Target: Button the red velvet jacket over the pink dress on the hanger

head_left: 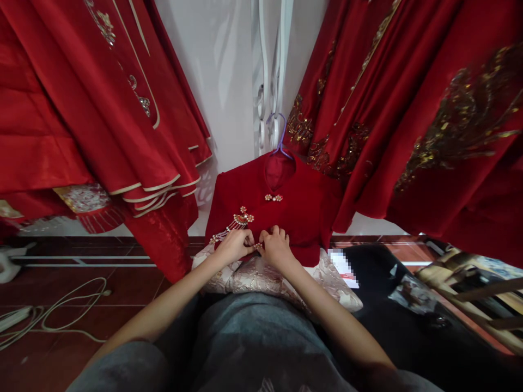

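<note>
A red stand-collar jacket hangs in front of me on a purple hanger. Just under its collar is a beaded frog fastener, and a fan-shaped beaded ornament with dangling strands decorates the chest on the left. At the lower front, my left hand pinches one side of a second small beaded fastener. My right hand has its fingers closed at the other side of it, and the fingertips partly hide it. Beneath the jacket's hem, pale patterned fabric lies across my lap.
Red garments with trim hang at the left, and gold-embroidered ones at the right. A white cable lies on the tiled floor. A clear plastic bag rests on a dark surface at right, near a wooden frame.
</note>
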Demonstrator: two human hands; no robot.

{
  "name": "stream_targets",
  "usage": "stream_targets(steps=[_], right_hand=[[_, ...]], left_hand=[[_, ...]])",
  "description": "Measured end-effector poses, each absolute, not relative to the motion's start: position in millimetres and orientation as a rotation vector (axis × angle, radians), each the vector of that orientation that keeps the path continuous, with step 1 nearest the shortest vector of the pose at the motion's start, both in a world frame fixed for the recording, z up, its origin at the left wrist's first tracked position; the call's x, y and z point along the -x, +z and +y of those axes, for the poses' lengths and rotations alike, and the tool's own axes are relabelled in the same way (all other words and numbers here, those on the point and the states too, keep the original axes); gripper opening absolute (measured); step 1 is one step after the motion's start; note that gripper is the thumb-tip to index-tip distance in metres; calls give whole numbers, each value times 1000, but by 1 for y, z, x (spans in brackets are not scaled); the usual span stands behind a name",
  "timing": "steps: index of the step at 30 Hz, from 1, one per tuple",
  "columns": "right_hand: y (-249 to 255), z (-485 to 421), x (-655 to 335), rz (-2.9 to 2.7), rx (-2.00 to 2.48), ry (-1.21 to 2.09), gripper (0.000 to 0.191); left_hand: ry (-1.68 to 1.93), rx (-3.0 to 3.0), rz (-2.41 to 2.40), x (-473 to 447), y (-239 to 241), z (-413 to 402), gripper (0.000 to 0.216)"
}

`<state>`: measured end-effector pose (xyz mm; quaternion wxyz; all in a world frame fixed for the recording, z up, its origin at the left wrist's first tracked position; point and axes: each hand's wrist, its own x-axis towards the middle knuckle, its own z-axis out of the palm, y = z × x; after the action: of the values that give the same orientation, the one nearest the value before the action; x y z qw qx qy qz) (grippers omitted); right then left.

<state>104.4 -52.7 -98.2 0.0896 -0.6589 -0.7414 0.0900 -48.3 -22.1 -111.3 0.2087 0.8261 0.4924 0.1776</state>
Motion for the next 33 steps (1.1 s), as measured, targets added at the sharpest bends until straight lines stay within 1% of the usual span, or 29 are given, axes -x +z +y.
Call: stream_targets(steps=[5, 10, 12, 15, 17, 19, 23, 26, 33], right_hand=[[-101, -52, -104, -2208, 1922, 255, 21], [-96, -53, -109, -2203, 1885, 282, 20], [-91, -53, -113, -2215, 1886, 334, 19], [-81, -53, -122, -2234, 1882, 423, 17], [-76, -54, -128, -2259, 1854, 462, 16], [-71, -54, -134, -2293, 1830, 506, 17], [-63, -54, -143, -2311, 1847, 595, 19], [-60, -53, -148, -2324, 1830, 601, 19], [-61, -50, -154, -2339, 1776, 549, 19]], left_hand=[[572, -2191, 1380, 46, -113, -23, 7], [556, -2277, 1359, 51, -104, -21, 6], [661, -2351, 1373, 56, -96, -19, 12], [936, -2450, 1452, 65, -87, -14, 20], [1018, -2555, 1498, 70, -85, -11, 26], [995, -2678, 1521, 71, -86, -8, 27], [922, -2819, 1501, 69, -88, 1, 24], [900, -2888, 1425, 68, -83, 10, 19], [628, -3237, 1182, 70, -62, 28, 17]])
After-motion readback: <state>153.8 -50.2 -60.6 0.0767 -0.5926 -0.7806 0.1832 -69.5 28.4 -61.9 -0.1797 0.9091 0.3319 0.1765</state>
